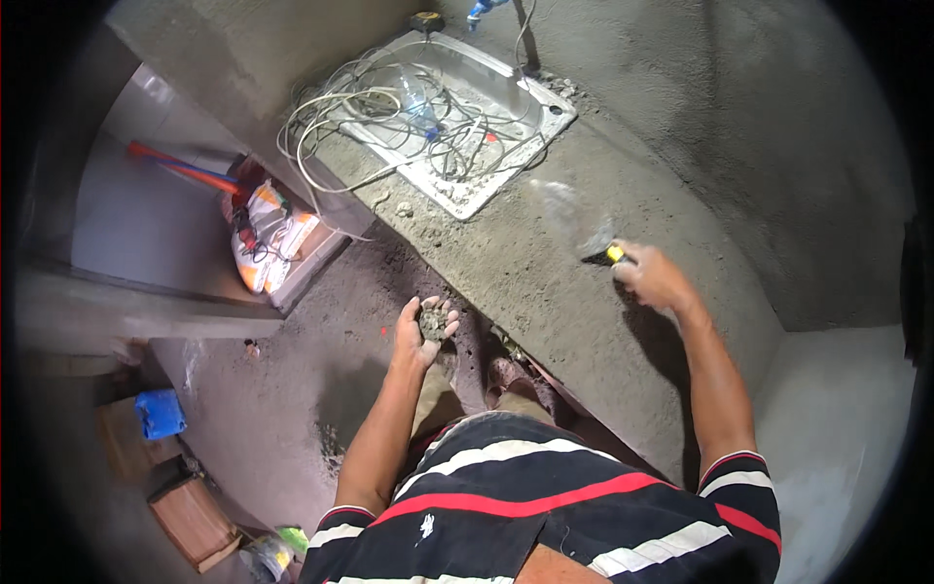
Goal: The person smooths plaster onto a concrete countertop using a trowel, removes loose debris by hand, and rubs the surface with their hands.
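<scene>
My right hand point(654, 276) grips the yellow and black handle of a trowel point(584, 229), whose blade is smeared by motion. The blade is over the rough grey cement counter point(623, 360); whether it touches the surface I cannot tell. My left hand point(420, 333) is cupped palm up in front of the counter's near edge. In its curled fingers lies a clump of grey mortar point(434, 321).
A white sink point(467, 206) is set in the counter, with tangled cable point(341, 97) and a plastic bottle point(416, 102) in it. A tape measure point(426, 21) sits behind. At left are a sack point(268, 229), a blue container point(161, 414) and a brown block point(195, 523).
</scene>
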`<act>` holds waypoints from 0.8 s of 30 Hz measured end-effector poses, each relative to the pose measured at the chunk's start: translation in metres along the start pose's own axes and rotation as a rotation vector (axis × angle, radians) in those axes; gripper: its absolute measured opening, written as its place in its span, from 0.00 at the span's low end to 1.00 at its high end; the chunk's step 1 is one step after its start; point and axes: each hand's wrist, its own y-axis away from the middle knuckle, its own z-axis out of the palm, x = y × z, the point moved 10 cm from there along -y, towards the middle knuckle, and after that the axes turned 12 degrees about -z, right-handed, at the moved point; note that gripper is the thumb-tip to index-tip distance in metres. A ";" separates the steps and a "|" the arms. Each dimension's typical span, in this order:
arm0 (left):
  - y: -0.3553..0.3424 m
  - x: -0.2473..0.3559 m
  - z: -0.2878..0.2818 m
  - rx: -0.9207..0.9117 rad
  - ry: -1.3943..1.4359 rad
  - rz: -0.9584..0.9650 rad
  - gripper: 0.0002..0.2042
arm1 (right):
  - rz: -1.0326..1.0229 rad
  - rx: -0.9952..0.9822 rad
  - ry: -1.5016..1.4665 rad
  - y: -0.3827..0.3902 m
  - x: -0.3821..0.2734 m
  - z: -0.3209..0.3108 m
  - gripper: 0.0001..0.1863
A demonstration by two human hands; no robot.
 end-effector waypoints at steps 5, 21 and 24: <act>0.001 -0.002 -0.010 -0.071 0.064 0.017 0.22 | -0.268 -0.271 0.261 0.046 -0.075 0.129 0.32; 0.007 0.051 -0.031 -0.198 0.129 0.062 0.21 | -0.343 -0.245 0.270 0.038 -0.125 0.184 0.34; 0.009 0.069 -0.030 -0.181 0.136 0.090 0.22 | -0.278 -0.052 0.240 0.027 -0.119 0.149 0.34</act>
